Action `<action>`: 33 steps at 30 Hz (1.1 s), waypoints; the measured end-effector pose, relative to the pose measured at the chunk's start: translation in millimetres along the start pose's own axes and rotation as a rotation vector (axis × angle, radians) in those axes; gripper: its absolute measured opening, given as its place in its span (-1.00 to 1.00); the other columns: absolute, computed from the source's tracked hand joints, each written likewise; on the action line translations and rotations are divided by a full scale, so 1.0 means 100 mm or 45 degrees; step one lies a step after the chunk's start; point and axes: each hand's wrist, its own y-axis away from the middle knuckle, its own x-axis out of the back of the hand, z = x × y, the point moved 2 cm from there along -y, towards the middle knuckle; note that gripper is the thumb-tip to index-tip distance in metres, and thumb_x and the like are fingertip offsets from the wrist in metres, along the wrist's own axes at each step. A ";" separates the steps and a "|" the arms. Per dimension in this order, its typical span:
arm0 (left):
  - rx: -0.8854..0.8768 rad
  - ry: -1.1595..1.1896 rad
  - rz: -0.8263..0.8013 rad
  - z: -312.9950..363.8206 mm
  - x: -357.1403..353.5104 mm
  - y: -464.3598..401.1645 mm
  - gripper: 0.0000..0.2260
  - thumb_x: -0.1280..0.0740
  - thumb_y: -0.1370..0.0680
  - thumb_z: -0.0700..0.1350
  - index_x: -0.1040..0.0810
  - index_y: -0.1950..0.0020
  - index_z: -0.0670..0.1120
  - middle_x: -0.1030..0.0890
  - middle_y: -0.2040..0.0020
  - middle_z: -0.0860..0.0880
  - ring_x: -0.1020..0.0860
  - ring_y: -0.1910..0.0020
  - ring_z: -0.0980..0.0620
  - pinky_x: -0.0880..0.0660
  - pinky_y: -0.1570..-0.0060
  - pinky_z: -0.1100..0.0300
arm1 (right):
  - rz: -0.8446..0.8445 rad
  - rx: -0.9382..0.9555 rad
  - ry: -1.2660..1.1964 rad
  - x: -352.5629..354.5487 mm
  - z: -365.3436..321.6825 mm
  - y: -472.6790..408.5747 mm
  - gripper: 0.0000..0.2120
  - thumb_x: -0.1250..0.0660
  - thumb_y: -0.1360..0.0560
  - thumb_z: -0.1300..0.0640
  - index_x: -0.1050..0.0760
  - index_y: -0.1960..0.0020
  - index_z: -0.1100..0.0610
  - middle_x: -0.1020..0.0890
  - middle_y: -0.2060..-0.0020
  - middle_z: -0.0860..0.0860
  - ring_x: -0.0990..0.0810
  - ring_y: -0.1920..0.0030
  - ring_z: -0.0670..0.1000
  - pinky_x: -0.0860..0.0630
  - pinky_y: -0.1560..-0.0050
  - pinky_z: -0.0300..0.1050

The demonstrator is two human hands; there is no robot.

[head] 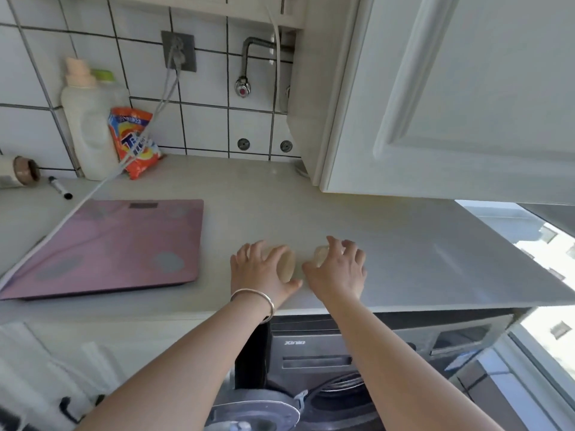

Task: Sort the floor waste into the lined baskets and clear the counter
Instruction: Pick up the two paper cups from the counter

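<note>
Kitchen counter [249,194]: left hand [261,275] cups a pale lump [287,265]; right hand [337,272] curls over another lump [320,255]; washer [342,353] reads "Xinle".

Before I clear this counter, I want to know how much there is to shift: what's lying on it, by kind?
Pale round lumps under the hands: 2
Detergent bottles: 2
Orange detergent packet: 1
Pink bathroom scale: 1
Black marker pen: 1
Roll lying at the left edge, partly cut off: 1
Total: 8
</note>
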 end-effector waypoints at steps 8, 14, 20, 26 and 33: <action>0.118 0.020 -0.086 0.00 -0.09 -0.12 -0.42 -0.25 -0.40 0.26 -0.18 -0.39 0.27 -0.30 -0.39 -0.08 -0.34 -0.28 -0.18 -0.28 -0.27 0.03 | -0.169 -0.095 0.080 -0.15 0.07 -0.14 -0.21 -0.27 -0.40 -0.17 0.05 -0.50 -0.07 -0.20 -0.41 0.12 -0.23 -0.36 0.20 -0.28 -0.30 0.05; 0.182 0.082 -0.075 0.02 -0.07 -0.04 -0.37 -0.28 -0.34 0.31 -0.17 -0.37 0.30 -0.38 -0.33 -0.05 -0.35 -0.26 -0.17 -0.30 -0.20 -0.01 | -0.196 -0.162 0.059 -0.11 0.11 -0.02 -0.15 -0.29 -0.37 -0.17 0.11 -0.50 -0.10 -0.21 -0.39 0.12 -0.28 -0.32 0.22 -0.30 -0.25 0.08; 0.203 0.240 -0.005 0.00 0.20 0.37 -0.37 -0.28 -0.34 0.30 -0.18 -0.38 0.30 -0.40 -0.31 -0.03 -0.35 -0.26 -0.14 -0.33 -0.19 0.00 | -0.089 -0.088 0.012 0.12 0.00 0.44 -0.16 -0.29 -0.36 -0.19 0.07 -0.50 -0.09 -0.24 -0.39 0.10 -0.29 -0.32 0.21 -0.30 -0.25 0.09; 0.175 0.313 0.103 -0.27 0.49 1.27 -0.33 -0.31 -0.33 0.32 -0.18 -0.40 0.27 -0.39 -0.33 -0.02 -0.34 -0.26 -0.15 -0.35 -0.19 -0.01 | -0.060 -0.061 -0.117 0.24 -0.13 1.44 -0.18 -0.30 -0.35 -0.19 0.03 -0.49 -0.10 -0.25 -0.38 0.09 -0.29 -0.33 0.21 -0.28 -0.29 0.11; 0.170 0.448 0.157 -0.88 0.54 2.78 -0.36 -0.36 -0.35 0.24 -0.22 -0.38 0.28 -0.43 -0.30 -0.02 -0.38 -0.23 -0.16 -0.40 -0.19 0.01 | -0.086 -0.089 -0.141 -0.01 -0.18 3.08 -0.20 -0.31 -0.37 -0.20 0.00 -0.48 -0.09 -0.26 -0.39 0.11 -0.28 -0.35 0.22 -0.28 -0.32 0.14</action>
